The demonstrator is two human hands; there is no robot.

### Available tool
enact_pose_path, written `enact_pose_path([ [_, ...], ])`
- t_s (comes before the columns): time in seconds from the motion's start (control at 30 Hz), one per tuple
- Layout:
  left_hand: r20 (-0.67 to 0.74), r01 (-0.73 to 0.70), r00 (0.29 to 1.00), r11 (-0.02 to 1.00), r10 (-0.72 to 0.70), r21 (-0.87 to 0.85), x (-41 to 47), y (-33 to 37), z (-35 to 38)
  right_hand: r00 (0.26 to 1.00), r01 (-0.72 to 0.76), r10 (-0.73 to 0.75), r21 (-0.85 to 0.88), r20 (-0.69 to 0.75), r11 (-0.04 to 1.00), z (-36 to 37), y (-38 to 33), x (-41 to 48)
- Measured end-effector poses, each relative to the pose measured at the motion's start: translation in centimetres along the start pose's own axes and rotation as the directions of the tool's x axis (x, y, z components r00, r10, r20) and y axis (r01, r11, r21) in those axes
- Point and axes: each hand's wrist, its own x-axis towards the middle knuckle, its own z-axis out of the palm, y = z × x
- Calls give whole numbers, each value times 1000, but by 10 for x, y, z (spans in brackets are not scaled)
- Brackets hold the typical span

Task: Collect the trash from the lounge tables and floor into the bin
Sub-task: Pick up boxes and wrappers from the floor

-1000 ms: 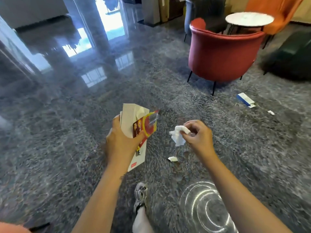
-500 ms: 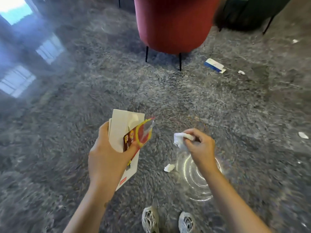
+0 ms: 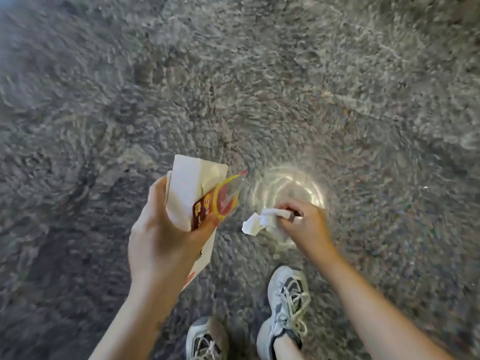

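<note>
The left hand (image 3: 161, 240) grips a flat white paper bag (image 3: 187, 188) together with a red and yellow wrapper (image 3: 223, 201). The thumb presses across the wrapper and the fingers are curled behind the bag. The right hand (image 3: 306, 227) is low over the floor (image 3: 259, 87), in front of the shoes (image 3: 288, 294). Its fingers are curled tight and pinch a crumpled white tissue (image 3: 255, 224), and one crushed end sticks out toward the left hand. I cannot tell if that end touches the floor or hangs just above it.

All this trash looks very light and soft. I judge the tissue crushes easily, so a pinch on any fold is enough. The bag is stiffer and holds best across its middle. The wrapper looks smooth and may slide out if the thumb relaxes.

The floor is dark grey speckled stone, polished, and it shows a round bright reflection (image 3: 285, 183) just beside the right hand. The picture is blurred toward its borders. No bin, table or chair is in view.
</note>
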Motion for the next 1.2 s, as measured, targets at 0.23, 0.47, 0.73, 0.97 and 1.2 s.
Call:
enact_pose_path([
  [0.23, 81, 70, 994, 997, -72, 30, 17, -105, 106, 991, -95, 105, -122, 84, 988, 73, 129, 19],
  [0.47, 133, 115, 984, 993, -117, 27, 13, -145, 143, 986, 23, 37, -350, 165, 936, 111, 174, 37],
  [0.73, 149, 121, 981, 992, -125, 31, 14, -142, 146, 902, 68, 120, -412, 415, 909, 103, 175, 52],
  [0.97, 164, 101, 981, 995, -103, 16, 17, -130, 142, 882, 104, 131, -459, 452, 882, 104, 174, 39],
  [1.2, 133, 64, 989, 998, -63, -4, 4, -68, 90, 995, -91, 94, -115, 20, 989, 38, 93, 11],
])
